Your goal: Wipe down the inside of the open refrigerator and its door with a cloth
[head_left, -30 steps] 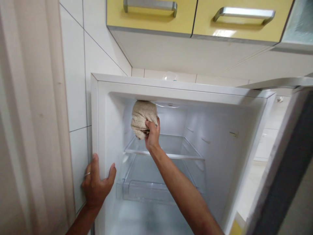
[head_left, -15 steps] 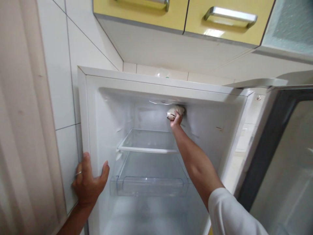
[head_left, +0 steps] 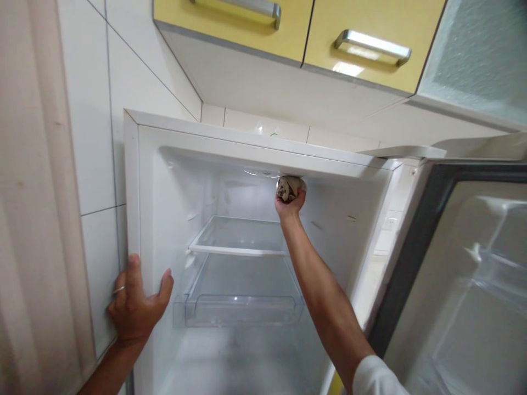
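Note:
Inside the open fridge (head_left: 132,230), my right hand (head_left: 290,204) grips a bunched, light cloth (head_left: 290,187) with dark marks on it. The cloth is pressed up near the fridge ceiling, beside the round lamp cover (head_left: 263,173). My left hand (head_left: 140,302), with a ring on one finger, rests on the fridge's left front edge, its thumb and fingers spread apart. Below my right hand are a glass shelf (head_left: 239,251) and a clear plastic drawer (head_left: 245,311).
The fridge door (head_left: 453,285) stands open at the right. Yellow cabinets (head_left: 370,22) with metal handles hang above. A tiled wall (head_left: 96,164) and a pale curtain-like panel (head_left: 37,197) are at the left. A clear plastic item (head_left: 265,129) sits on top of the fridge.
My right hand has turned the cloth, so its dark-marked side now faces me; it stays near the fridge ceiling. My left hand keeps its place on the edge. The view has shifted slightly right.

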`<state>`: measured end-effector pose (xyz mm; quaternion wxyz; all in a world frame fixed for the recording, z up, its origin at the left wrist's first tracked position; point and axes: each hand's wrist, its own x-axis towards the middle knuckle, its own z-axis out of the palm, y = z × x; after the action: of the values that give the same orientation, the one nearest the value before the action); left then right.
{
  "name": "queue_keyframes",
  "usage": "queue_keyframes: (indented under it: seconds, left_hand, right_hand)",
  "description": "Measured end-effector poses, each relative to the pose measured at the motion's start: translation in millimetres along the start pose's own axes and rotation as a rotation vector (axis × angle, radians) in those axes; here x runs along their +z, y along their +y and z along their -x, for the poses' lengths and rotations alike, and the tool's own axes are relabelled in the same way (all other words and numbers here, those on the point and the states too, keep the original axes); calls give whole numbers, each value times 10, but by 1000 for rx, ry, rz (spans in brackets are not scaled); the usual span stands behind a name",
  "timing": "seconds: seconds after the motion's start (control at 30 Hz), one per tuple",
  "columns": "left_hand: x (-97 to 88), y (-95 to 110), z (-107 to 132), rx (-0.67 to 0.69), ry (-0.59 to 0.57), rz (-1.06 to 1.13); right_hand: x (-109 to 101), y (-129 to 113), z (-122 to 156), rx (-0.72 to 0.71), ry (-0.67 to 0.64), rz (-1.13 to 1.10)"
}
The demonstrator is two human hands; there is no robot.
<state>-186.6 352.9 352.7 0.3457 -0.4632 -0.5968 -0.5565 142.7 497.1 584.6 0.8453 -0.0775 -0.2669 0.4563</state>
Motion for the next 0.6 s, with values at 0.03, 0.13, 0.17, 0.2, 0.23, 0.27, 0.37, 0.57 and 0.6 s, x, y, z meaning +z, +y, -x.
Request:
queue_keyframes:
  seconds: [0.03,0.13,0.17,0.2,0.23,0.27,0.37,0.57,0.6]
  left_hand:
    - [-7,12,-9,-5,-6,-4]
    - [-36,51,-39,-11,-41,-8]
    - [-47,63,-49,-17,-54,-3]
    - [-57,75,-59,-28,-69,3]
    - [-65,85,-68,-42,-82,13]
    - [-72,94,-75,-56,-93,24]
    - [-83,112,-91,-81,-130,57]
    - [-95,124,-96,-88,-149,99]
    - [-98,127,-97,-83,-141,105]
  right_hand:
    - [10,-65,153,5,9,-45]
    - [27,-297,665,41,1,-222]
    - [26,-379,843,51,-10,-260]
    - [21,-460,1019,48,-24,-281]
    - [9,-536,1188,38,-32,-285]
    - [-9,-607,1350,17,-35,-282]
    - [-106,-785,1780,-44,-45,-213]
    - [-347,-1084,2508,-116,-88,128]
    - [-386,-1134,2623,-118,-65,166]
